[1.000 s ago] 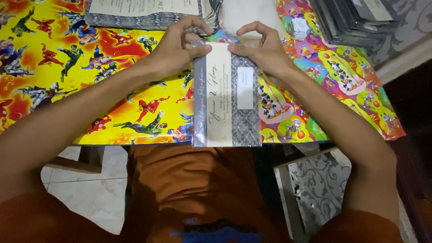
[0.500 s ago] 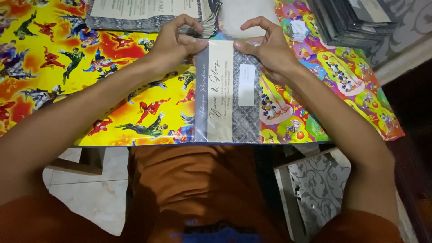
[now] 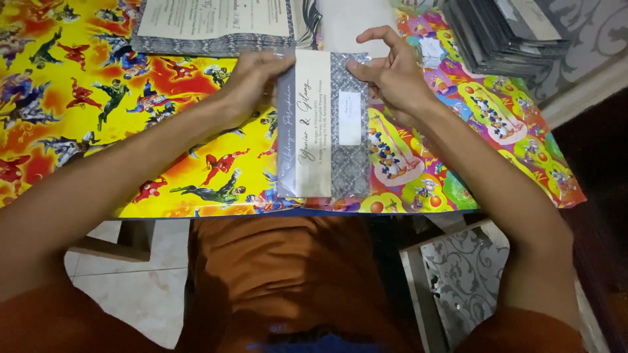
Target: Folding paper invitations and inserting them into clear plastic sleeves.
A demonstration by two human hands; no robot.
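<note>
A tall grey patterned card with a cream band and a small white label [image 3: 325, 124] lies inside a clear plastic sleeve on the colourful cartoon-print table cover [image 3: 85, 104]. My left hand [image 3: 252, 82] pinches the card's top left corner. My right hand [image 3: 392, 75] holds its top right corner with thumb and forefinger, the other fingers raised. The card's lower end reaches the table's near edge.
A stack of open grey-and-cream cards [image 3: 216, 26] lies at the back left. A pile of dark sleeved cards [image 3: 504, 29] sits at the back right. Below the table edge are my orange-clad lap [image 3: 288, 281], pale floor tiles [image 3: 131, 287] and a grey patterned sheet [image 3: 471, 274].
Both hands and the sleeved card have shifted slightly away from me along the table. My right fingers have lifted and spread more at the top corner.
</note>
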